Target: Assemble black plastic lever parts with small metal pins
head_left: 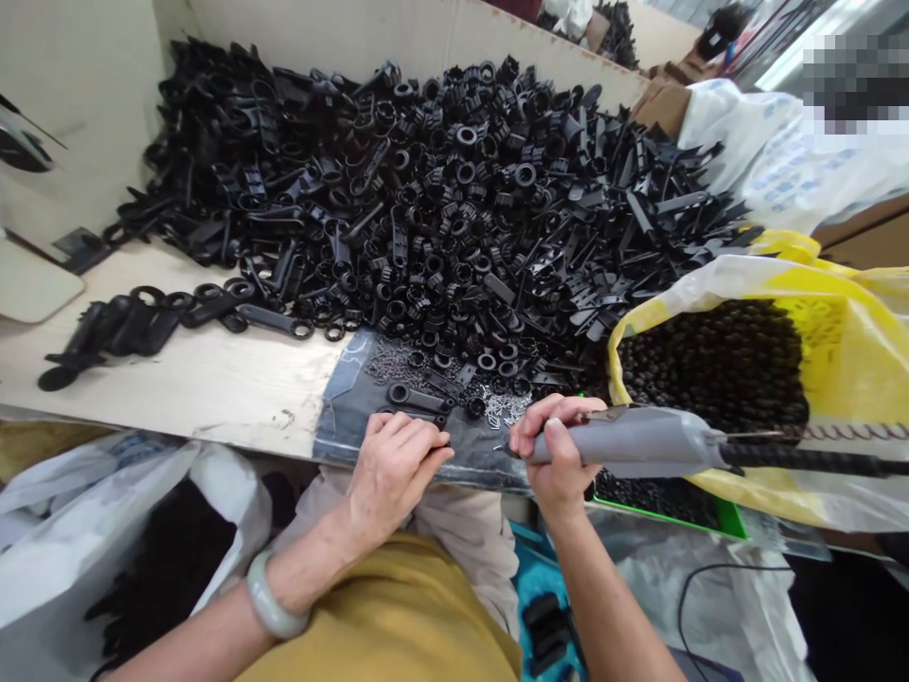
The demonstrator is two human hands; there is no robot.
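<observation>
My left hand [398,462] is closed at the front edge of the table, its fingers curled over a black plastic part [441,449] that mostly hides beneath them. In my right hand [558,440] lies a grey electric screwdriver [632,441], gripped near its front end. Its bit points left toward my left hand, with a gap between. Just beyond my hands, a black ring-ended handle [416,396] rests on a dark denim cloth [341,417]. Small silver screws [504,407] are heaped on the cloth near the screwdriver's tip.
A large pile of black plastic parts [426,208] covers the table's back. Several assembled handles [142,322] lie at left. A yellow-and-white bag [845,332] of small black pieces stands at right, above a green tray [731,519]. A white sack [241,493] sits below left.
</observation>
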